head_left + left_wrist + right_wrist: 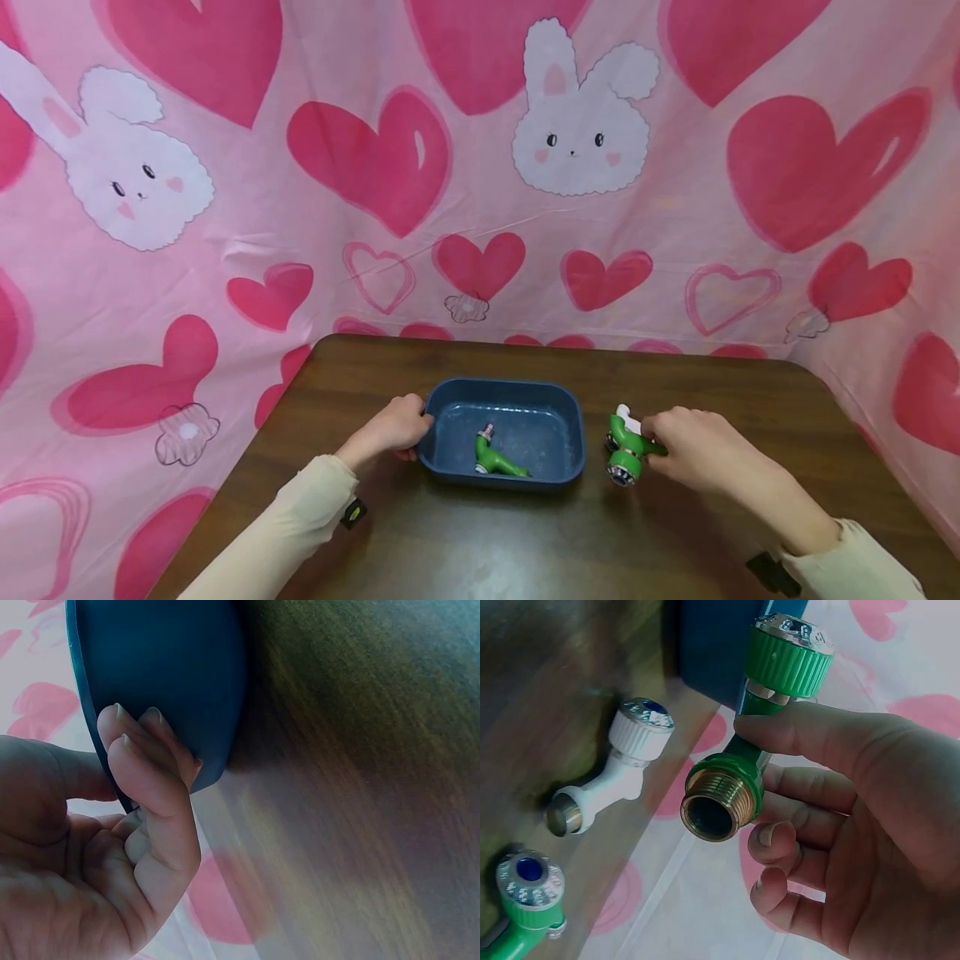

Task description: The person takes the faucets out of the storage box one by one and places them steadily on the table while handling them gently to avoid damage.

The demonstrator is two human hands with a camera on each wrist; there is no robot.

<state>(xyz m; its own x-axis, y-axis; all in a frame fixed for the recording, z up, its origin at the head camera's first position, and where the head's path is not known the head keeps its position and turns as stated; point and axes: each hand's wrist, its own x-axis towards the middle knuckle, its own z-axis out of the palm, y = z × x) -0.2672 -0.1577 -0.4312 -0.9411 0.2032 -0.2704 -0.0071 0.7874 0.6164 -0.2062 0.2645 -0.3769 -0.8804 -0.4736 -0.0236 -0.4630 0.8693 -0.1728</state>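
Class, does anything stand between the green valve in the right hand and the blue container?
Nothing visible does. In the head view, only bare tabletop shows between the held green valve and the blue container, though its rim would likely need clearing.

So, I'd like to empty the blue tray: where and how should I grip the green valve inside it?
Probably around the middle of the green valve, pinching its bent body from above. It lies low in the blue tray, whose walls stand on all sides, and close to the near wall, so coming straight down looks easiest.
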